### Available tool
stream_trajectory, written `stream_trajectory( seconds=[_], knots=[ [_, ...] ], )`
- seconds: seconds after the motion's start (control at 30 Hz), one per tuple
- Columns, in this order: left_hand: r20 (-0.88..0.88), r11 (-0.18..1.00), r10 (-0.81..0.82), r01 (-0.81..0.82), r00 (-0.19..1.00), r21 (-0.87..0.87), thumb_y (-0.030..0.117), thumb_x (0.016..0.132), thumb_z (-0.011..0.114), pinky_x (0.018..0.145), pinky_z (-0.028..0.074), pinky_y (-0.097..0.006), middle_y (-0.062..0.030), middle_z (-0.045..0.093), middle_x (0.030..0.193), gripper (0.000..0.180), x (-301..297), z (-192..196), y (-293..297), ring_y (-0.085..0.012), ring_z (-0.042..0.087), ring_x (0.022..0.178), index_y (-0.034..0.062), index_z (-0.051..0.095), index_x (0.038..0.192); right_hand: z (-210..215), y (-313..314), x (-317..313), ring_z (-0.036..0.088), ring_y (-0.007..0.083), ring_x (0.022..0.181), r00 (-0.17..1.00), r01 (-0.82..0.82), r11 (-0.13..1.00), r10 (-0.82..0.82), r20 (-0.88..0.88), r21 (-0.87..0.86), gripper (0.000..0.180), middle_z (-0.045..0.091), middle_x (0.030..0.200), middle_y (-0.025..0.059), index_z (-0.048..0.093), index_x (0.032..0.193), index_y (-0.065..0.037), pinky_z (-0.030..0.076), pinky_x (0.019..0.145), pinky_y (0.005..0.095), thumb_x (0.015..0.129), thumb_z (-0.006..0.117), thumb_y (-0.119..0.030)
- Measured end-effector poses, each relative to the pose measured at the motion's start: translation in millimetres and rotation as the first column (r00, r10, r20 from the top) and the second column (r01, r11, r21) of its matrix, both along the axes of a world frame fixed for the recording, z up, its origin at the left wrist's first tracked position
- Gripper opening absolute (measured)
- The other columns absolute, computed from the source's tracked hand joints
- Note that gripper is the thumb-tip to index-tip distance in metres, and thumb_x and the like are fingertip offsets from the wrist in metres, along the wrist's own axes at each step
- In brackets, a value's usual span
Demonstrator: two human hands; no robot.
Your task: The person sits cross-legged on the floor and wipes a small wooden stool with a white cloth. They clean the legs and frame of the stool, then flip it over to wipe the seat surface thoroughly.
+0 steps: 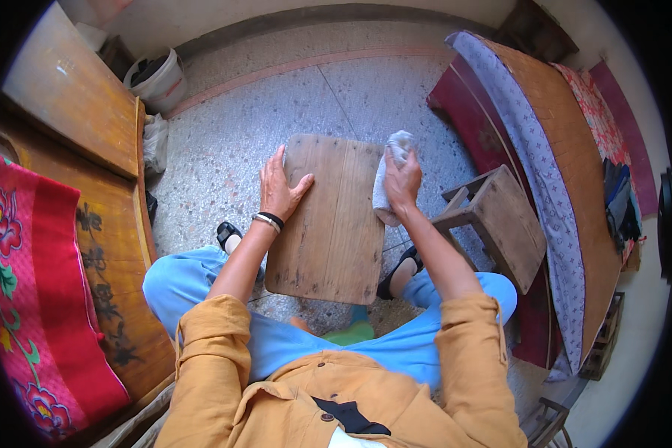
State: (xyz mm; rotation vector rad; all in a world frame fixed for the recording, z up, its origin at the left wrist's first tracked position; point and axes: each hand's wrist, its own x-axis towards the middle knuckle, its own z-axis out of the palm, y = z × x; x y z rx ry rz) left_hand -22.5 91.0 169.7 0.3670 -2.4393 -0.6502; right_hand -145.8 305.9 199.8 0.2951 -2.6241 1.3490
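Note:
A worn wooden board (328,216) with rounded corners and nail marks is in front of me, between my knees. Whether it has legs beneath cannot be seen. My left hand (280,187) grips its left edge, thumb lying on the top face and fingers along the side. On the opposite edge, my right hand (403,179) is closed round a bunched pale grey cloth (382,196), which lies along the board's right side. The cloth hides part of that edge.
A small wooden stool (500,224) lies tipped at my right, beside a bed-like platform (575,172) with a patterned cloth edge. To the left stands wooden furniture (75,104) draped with a red floral cloth (52,276). A white bucket (160,82) sits farther back on the speckled floor.

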Motion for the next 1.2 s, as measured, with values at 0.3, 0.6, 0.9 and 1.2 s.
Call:
stream_trajectory(
  seconds=[0.3, 0.6, 0.9, 1.2],
  knots=[
    [-0.371, 0.294, -0.420, 0.511, 0.828, 0.808, 0.024, 0.082, 0.070, 0.094, 0.043, -0.032, -0.0107, 0.048, 0.128, 0.077, 23, 94, 57, -0.0178, 0.050, 0.112, 0.0108, 0.027, 0.145, 61, -29, 81, 0.033, 0.0321, 0.131, 0.861, -0.460, 0.817, 0.506, 0.049, -0.349, 0.088, 0.038, 0.139, 0.0229, 0.035, 0.137, 0.004, 0.023, 0.110, 0.0385, 0.089, 0.024, -0.069],
    [0.251, 0.938, -0.189, 0.099, 0.949, 0.331, 0.018, 0.087, 0.048, 0.063, 0.053, -0.039, -0.0216, 0.066, 0.082, 0.035, 72, 128, -23, -0.0350, 0.066, 0.071, 0.0090, 0.059, 0.119, -1, 5, 55, 0.014, 0.0446, 0.137, 0.961, -0.275, 0.851, 0.256, 0.105, 0.447, 0.081, 0.018, 0.148, 0.0269, 0.030, 0.142, -0.002, 0.013, 0.112, 0.0478, 0.090, 0.031, -0.065],
    [0.203, 0.906, -0.244, 0.148, 0.948, 0.396, 0.023, 0.084, 0.059, 0.101, 0.034, -0.045, -0.0275, 0.040, 0.135, 0.079, 64, 19, 10, -0.0418, 0.041, 0.122, 0.0085, 0.015, 0.147, -21, 4, 70, 0.024, 0.0460, 0.131, 0.952, -0.291, 0.909, 0.307, -0.007, 0.299, 0.063, 0.015, 0.149, 0.0253, 0.036, 0.138, -0.003, 0.029, 0.105, 0.0517, 0.093, 0.046, -0.046],
    [0.126, 0.926, -0.156, 0.101, 0.980, 0.364, 0.023, 0.085, 0.055, 0.089, 0.046, -0.042, -0.0299, 0.057, 0.115, 0.065, -44, 8, -15, -0.0433, 0.056, 0.105, 0.0021, 0.029, 0.140, -22, 6, 67, 0.025, 0.0487, 0.129, 0.955, -0.263, 0.913, 0.292, -0.050, 0.310, 0.062, 0.015, 0.149, 0.0238, 0.036, 0.138, -0.003, 0.034, 0.101, 0.0539, 0.092, 0.050, -0.043]
  ],
)
